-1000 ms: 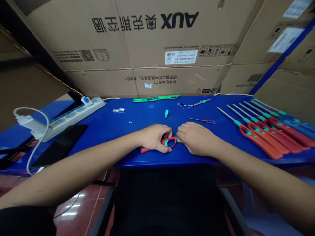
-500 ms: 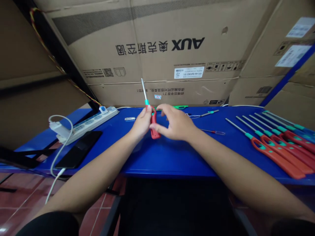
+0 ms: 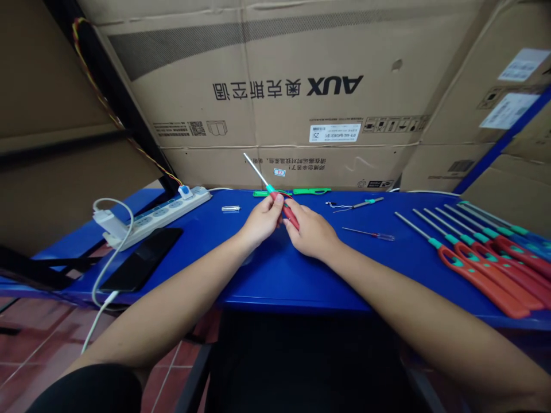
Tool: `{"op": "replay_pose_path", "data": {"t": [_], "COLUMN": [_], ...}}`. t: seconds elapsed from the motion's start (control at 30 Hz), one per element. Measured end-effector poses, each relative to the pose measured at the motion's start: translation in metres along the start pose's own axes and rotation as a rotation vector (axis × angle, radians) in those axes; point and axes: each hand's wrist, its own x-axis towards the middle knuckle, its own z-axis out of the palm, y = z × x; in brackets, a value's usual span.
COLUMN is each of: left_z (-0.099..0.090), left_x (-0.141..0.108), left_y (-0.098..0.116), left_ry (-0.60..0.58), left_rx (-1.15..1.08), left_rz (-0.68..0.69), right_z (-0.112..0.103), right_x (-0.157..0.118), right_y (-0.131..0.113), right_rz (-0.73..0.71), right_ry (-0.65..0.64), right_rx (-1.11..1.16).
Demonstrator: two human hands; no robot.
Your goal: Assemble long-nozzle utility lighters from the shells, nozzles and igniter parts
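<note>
A red lighter (image 3: 291, 217) with a green collar and a thin metal tube is held in the air over the blue table, its tube slanting up to the left. My left hand (image 3: 263, 219) pinches it just below the collar. Around its red handle my right hand (image 3: 313, 230) is closed, hiding much of the handle. Behind the hands lie green casing pieces (image 3: 311, 191). A small clear cylinder (image 3: 231, 209) is to the left. To the right are a loose metal tube with wires (image 3: 365, 203) and a screwdriver (image 3: 383, 236) with a clear handle.
Several red and blue lighters (image 3: 486, 281) lie in a row at the right of the blue table (image 3: 293, 292). A white power strip (image 3: 161, 215) and a black phone (image 3: 142, 259) with a cable are at the left. Printed cardboard (image 3: 275, 120) stands along the back.
My right hand has closed around the lighter's handle. The lighter has tilted further left, and both hands have shifted slightly right in view. The green pieces behind show more.
</note>
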Motion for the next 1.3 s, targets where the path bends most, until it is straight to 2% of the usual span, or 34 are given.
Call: {"op": "replay_pose_path", "data": {"t": [0.27, 0.37, 0.53, 0.67, 0.73, 0.83, 1.03, 1.3], "left_z": [0.0, -0.002, -0.005, -0.009, -0.011, -0.013, -0.014, -0.014], "left_x": [-0.007, -0.01, -0.014, -0.015, -0.014, -0.012, -0.01, -0.008], "left_y": [-0.003, -0.003, 0.004, 0.011, 0.012, 0.011, 0.011, 0.007], "left_ry": [-0.217, -0.359, -0.567, -0.687, -0.685, -0.6, -0.481, -0.54], "left_rx": [0.195, 0.277, 0.375, 0.415, 0.436, 0.462, 0.457, 0.516], "left_rz": [-0.06, -0.057, 0.002, 0.07, 0.091, 0.106, 0.125, 0.171], "right_z": [0.0, -0.003, -0.011, -0.013, -0.015, -0.021, -0.029, -0.035], "right_x": [0.01, 0.011, 0.01, 0.012, 0.014, 0.013, 0.007, 0.006], "right_y": [0.024, 0.028, 0.027, 0.026, 0.027, 0.026, 0.017, 0.018], "right_rz": [0.013, 0.035, 0.062, 0.14, 0.183, 0.216, 0.169, 0.182], "right_ry": [0.057, 0.083, 0.088, 0.103, 0.057, -0.011, -0.011, -0.106], "right_rx": [0.212, 0.293, 0.473, 0.732, 0.893, 1.105, 1.346, 1.464]}}
